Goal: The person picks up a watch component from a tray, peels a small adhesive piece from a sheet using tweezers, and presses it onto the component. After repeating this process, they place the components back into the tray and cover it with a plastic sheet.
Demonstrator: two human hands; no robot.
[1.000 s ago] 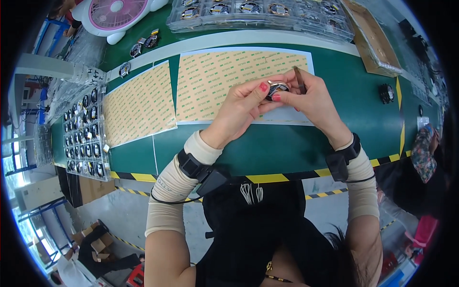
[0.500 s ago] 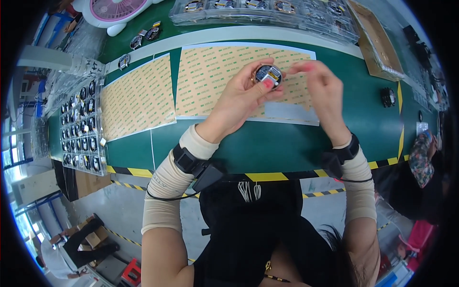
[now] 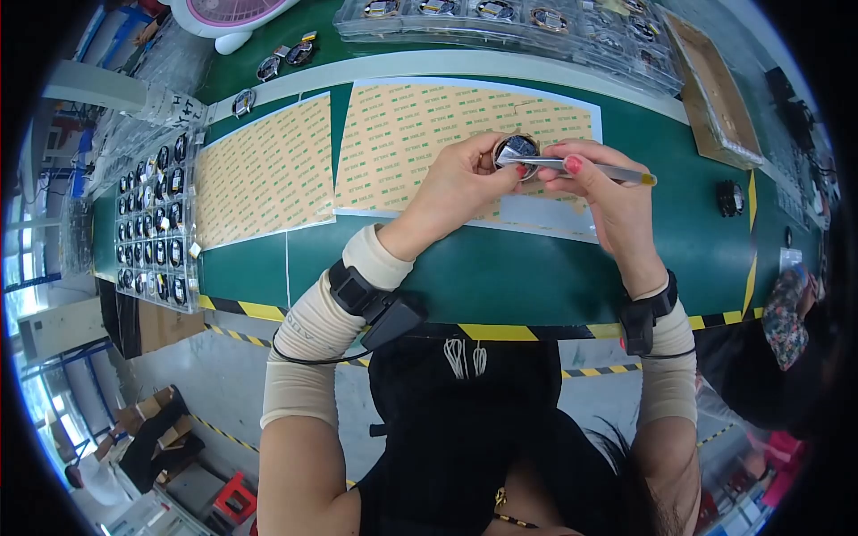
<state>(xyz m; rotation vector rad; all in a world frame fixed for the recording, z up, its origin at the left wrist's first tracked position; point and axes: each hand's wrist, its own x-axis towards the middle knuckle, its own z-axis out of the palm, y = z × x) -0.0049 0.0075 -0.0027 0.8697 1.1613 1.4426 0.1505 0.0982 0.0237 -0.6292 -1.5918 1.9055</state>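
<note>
Between the thumb and fingers of my left hand (image 3: pixel 454 183) is a round watch module (image 3: pixel 518 147), dark inside with a metallic rim, held above the larger adhesive sheet (image 3: pixel 402 134). My right hand (image 3: pixel 618 201) pinches a pair of metal tweezers (image 3: pixel 630 173). Their tip reaches over the module's face, beside a small pale piece there. Whether the tip grips that piece, I cannot tell. Both sheets are tan with green print, and the second adhesive sheet (image 3: pixel 264 174) lies to the left.
A clear tray of round modules (image 3: pixel 156 223) stands at the left. Stacked clear trays (image 3: pixel 500 31) and a cardboard box (image 3: pixel 710 98) line the back. One loose module (image 3: pixel 730 198) sits at right, others (image 3: pixel 269 68) at back left near a fan (image 3: pixel 228 13). Striped tape (image 3: pixel 500 331) marks the front edge.
Tweezers now show in my right hand, which was blurred with motion before. Their tip has come to the module. My left hand still holds the module, turned somewhat. The whole view has shifted slightly.
</note>
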